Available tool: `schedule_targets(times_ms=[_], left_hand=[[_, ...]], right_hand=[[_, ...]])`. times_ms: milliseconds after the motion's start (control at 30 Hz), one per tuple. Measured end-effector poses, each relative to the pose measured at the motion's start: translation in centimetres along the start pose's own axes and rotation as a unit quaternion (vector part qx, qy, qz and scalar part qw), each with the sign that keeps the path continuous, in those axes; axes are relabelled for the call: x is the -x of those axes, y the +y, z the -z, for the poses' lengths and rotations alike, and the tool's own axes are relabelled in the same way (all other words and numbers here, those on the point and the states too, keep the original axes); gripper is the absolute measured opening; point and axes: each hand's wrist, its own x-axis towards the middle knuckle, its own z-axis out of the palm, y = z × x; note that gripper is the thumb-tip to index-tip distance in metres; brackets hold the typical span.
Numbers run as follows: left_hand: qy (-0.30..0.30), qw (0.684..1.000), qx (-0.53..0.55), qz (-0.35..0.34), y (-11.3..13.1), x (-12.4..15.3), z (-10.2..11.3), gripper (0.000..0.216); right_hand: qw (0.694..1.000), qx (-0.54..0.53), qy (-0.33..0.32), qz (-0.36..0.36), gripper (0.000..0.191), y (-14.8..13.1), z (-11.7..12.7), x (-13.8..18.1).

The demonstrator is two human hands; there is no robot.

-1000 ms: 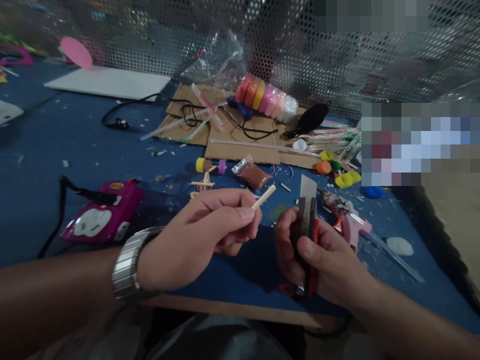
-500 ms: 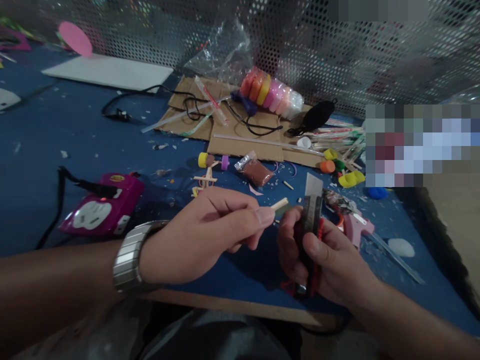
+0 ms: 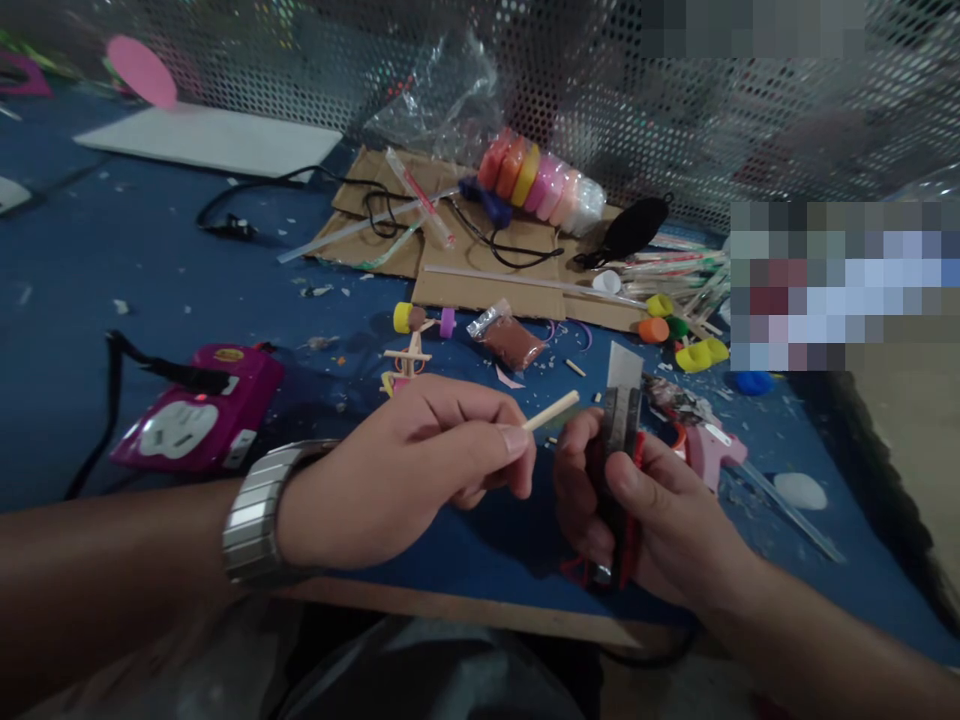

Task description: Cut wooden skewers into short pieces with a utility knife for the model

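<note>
Pinched between the thumb and fingers of my left hand [image 3: 427,470] is a short pale wooden stick [image 3: 552,411], its free end pointing up and right. My right hand [image 3: 637,510] wraps round a utility knife [image 3: 621,420] with a dark and red body; its wide blade stands upright, a short gap to the right of the stick. Just beyond my left hand sits a small figure made of wooden sticks [image 3: 409,360], with yellow and purple round pieces at its top. My hand covers its lower part.
A magenta power strip [image 3: 199,415] lies left of my wrist. Behind are cardboard [image 3: 487,295], a bag of brown clay [image 3: 512,342], and wrapped coloured clay tubs [image 3: 536,180]. A pink glue gun [image 3: 709,455] rests beyond my right hand. A perforated metal screen [image 3: 637,100] borders the back.
More of the wooden stick now sticks out past my left fingertips, which have drawn back slightly to the left. The knife stays nearly where it was in my right hand.
</note>
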Motion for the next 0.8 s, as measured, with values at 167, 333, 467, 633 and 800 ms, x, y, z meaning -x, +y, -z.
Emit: schedule_targets(times_ms=[167,333,467,633,800], left_hand=[[0.007,0.999,0.017,0.044,0.33,0.05,-0.2,0.025],[-0.023,0.993,-0.001,0.118,0.49,0.19,-0.61,0.021],[-0.052,0.985,-0.072,0.147,0.25,0.22,-0.9,0.018],[-0.072,0.984,-0.088,0.136,0.08,0.22,-0.92,0.014],[-0.076,0.984,-0.074,0.144,-0.02,0.23,-0.67,0.01]], right_hand=[[1.0,-0.007,0.001,-0.006,0.026,0.19,0.15,0.12],[0.999,0.005,0.032,-0.003,0.027,-0.07,0.09,-0.08],[0.999,0.02,0.047,0.001,0.029,-0.61,0.0,-0.14],[0.999,0.031,0.023,0.014,0.026,-0.79,0.09,-0.26],[1.0,0.019,0.011,0.01,0.022,-0.67,0.22,-0.2]])
